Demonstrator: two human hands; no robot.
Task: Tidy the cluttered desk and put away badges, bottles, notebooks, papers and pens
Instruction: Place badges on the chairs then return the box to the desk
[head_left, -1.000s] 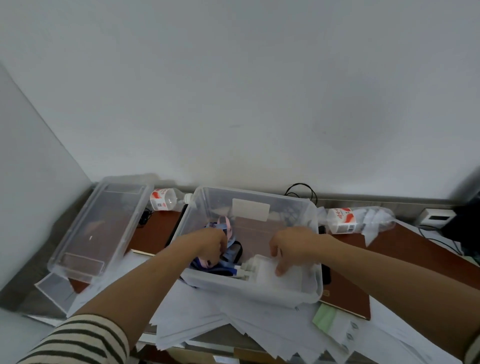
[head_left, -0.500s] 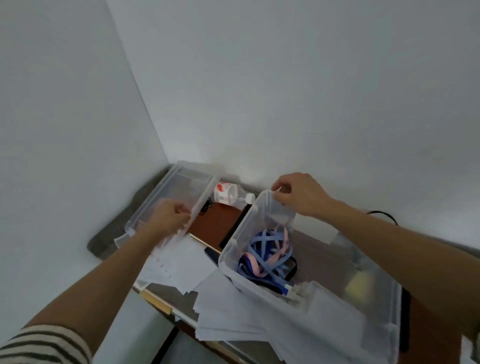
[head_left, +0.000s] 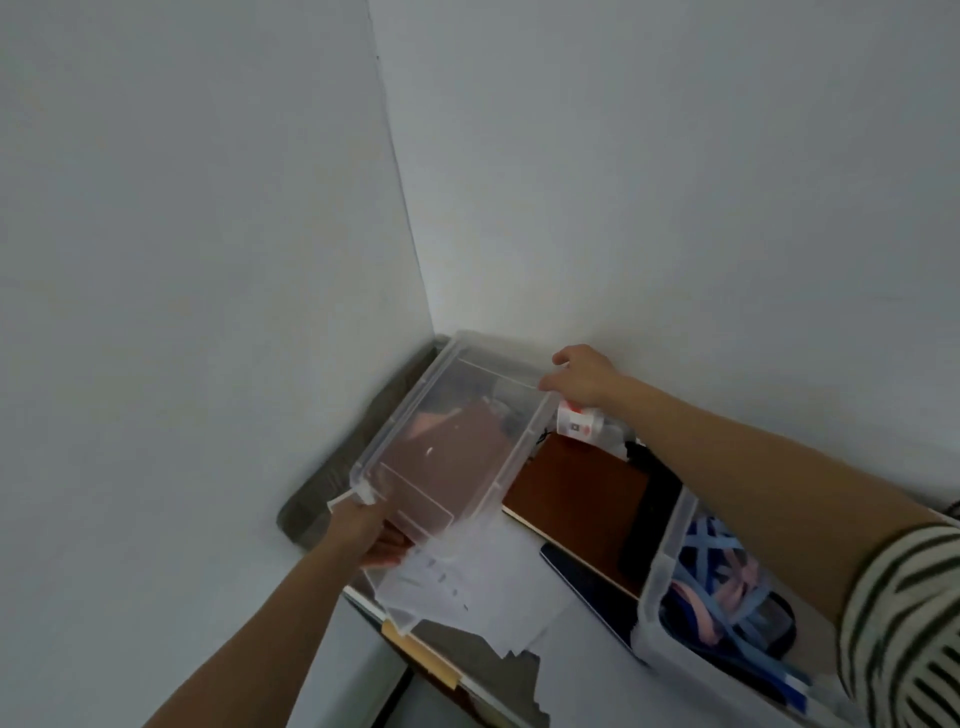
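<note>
An empty clear plastic bin (head_left: 457, 415) sits tilted in the desk's far left corner. My left hand (head_left: 366, 530) grips its near end from below. My right hand (head_left: 582, 376) pinches its far right rim. A small water bottle with a red and white label (head_left: 576, 422) lies just under my right wrist. A second clear bin (head_left: 670, 561) at the right holds blue and pink badge lanyards (head_left: 727, 587). Loose white papers (head_left: 467, 577) lie in front of the empty bin. A brown notebook (head_left: 576, 493) lies between the two bins.
A dark tablet or phone (head_left: 592, 582) lies next to the lanyard bin. White walls meet in a corner right behind the empty bin. The desk's front edge (head_left: 431, 660) runs diagonally at the bottom, with torn paper hanging over it.
My right hand left the lanyard bin's corner and went to the empty bin's far rim. My left hand slid under that bin's near end. The view swung left.
</note>
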